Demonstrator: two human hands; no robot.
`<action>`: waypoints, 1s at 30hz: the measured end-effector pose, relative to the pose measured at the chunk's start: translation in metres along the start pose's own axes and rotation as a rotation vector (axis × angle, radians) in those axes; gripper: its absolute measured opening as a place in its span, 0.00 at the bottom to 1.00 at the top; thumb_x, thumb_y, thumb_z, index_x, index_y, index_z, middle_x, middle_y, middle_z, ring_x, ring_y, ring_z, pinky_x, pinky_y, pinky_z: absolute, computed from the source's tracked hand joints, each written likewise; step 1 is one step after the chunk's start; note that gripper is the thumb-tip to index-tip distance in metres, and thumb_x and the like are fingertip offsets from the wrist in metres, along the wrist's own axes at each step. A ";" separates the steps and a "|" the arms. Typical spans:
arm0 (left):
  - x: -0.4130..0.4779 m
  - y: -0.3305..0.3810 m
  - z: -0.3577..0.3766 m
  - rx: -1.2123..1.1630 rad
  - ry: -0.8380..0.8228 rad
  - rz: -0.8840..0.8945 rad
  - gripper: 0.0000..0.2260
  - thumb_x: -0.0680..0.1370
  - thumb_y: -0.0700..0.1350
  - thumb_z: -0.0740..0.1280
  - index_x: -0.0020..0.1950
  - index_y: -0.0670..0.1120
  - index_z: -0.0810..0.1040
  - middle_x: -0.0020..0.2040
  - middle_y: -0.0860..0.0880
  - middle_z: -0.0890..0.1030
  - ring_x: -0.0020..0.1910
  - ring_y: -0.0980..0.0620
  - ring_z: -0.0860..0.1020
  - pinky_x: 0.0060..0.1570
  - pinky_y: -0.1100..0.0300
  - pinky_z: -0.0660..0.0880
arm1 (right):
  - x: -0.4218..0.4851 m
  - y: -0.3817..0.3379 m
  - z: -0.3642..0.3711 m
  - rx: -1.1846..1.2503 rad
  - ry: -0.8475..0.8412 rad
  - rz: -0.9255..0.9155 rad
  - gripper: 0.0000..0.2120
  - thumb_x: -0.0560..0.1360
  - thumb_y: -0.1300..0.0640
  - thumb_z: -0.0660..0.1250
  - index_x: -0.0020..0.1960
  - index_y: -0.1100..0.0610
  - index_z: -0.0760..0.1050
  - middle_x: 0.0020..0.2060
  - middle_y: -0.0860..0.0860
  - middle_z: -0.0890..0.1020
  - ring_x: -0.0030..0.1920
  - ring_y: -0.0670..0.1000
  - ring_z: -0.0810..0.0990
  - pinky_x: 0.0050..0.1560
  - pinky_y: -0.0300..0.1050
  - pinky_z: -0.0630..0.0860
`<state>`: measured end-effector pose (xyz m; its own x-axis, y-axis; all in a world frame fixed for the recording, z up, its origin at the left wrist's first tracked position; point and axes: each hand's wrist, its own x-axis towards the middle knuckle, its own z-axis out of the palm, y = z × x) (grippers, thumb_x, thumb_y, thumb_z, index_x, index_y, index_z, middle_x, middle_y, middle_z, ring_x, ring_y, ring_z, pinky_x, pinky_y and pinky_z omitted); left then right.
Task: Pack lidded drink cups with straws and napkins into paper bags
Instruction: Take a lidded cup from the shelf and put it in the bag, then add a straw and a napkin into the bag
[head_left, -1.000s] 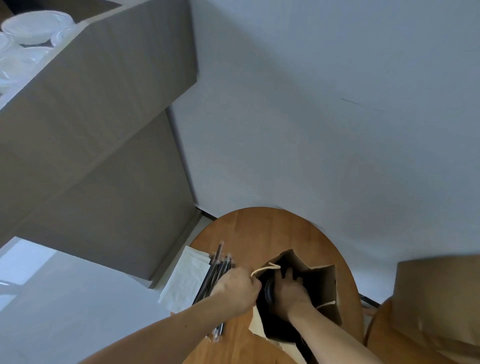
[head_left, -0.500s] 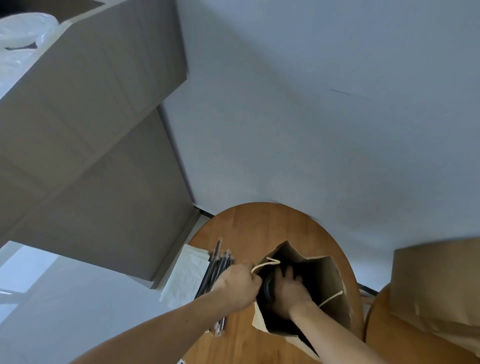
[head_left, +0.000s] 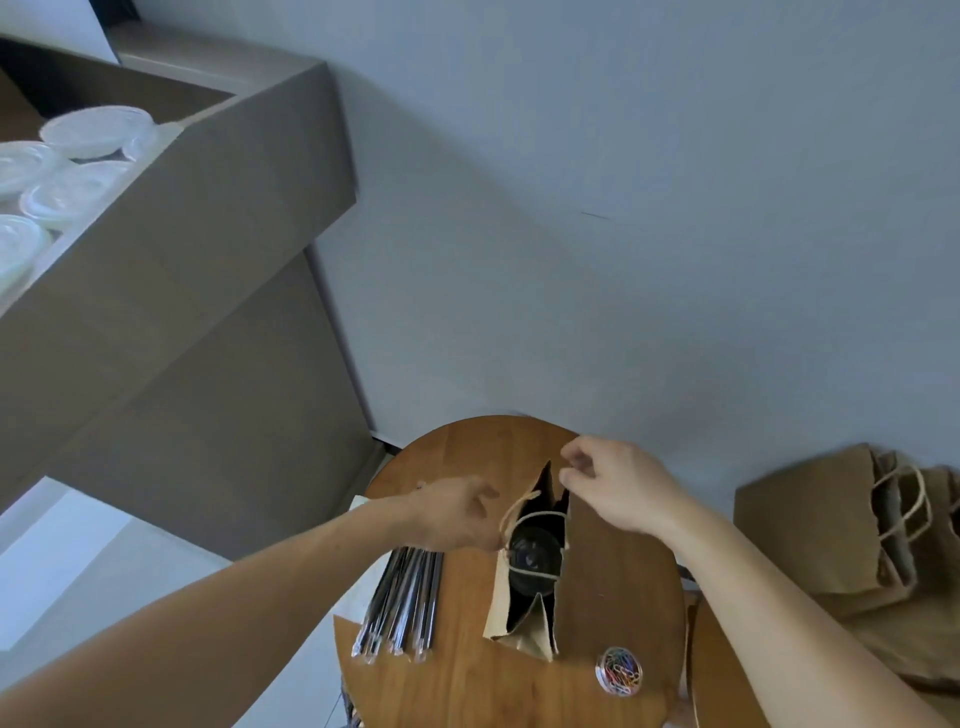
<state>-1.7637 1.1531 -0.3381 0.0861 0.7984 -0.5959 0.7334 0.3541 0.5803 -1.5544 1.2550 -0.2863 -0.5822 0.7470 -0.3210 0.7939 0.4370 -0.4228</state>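
- 1 brown paper bag (head_left: 597, 571) stood open on the round wooden table (head_left: 467, 675), with a black-lidded cup (head_left: 535, 558) down inside it.
- My left hand (head_left: 457, 514) gripped the bag's left rim at its twine handle (head_left: 514, 506).
- My right hand (head_left: 618, 483) pinched the far top edge, fingers curled.
- 1 bundle of wrapped straws (head_left: 405, 597) lay just left of the bag.
- 1 clear tub of coloured paper clips (head_left: 618, 670) sat near the bag's front corner.
- More brown bags (head_left: 831, 530) stood well to the right.

Café-like packing corner: plastic containers (head_left: 78, 156), straws (head_left: 405, 597), paper bags (head_left: 608, 571).
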 end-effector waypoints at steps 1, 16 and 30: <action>-0.002 0.000 -0.005 0.017 0.001 0.010 0.35 0.71 0.60 0.70 0.74 0.52 0.64 0.65 0.51 0.76 0.59 0.53 0.76 0.56 0.60 0.72 | 0.001 -0.002 -0.002 0.015 0.008 0.019 0.17 0.80 0.49 0.61 0.68 0.51 0.72 0.63 0.47 0.78 0.61 0.49 0.77 0.58 0.43 0.74; 0.013 -0.121 -0.067 -0.106 0.267 -0.174 0.12 0.78 0.49 0.61 0.52 0.45 0.79 0.49 0.46 0.83 0.46 0.45 0.81 0.50 0.49 0.79 | 0.095 -0.126 0.118 0.330 -0.069 0.122 0.12 0.79 0.60 0.58 0.40 0.57 0.77 0.34 0.50 0.78 0.33 0.49 0.75 0.33 0.44 0.69; 0.054 -0.255 -0.002 -0.339 0.360 -0.393 0.12 0.78 0.47 0.63 0.61 0.52 0.77 0.53 0.54 0.79 0.45 0.57 0.76 0.40 0.67 0.70 | 0.152 -0.093 0.324 0.342 -0.097 0.514 0.23 0.76 0.42 0.67 0.66 0.52 0.73 0.33 0.44 0.80 0.32 0.44 0.78 0.28 0.39 0.66</action>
<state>-1.9476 1.1071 -0.5172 -0.4216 0.6704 -0.6106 0.4046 0.7417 0.5350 -1.7738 1.1657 -0.5704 -0.1670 0.7631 -0.6243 0.8849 -0.1632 -0.4362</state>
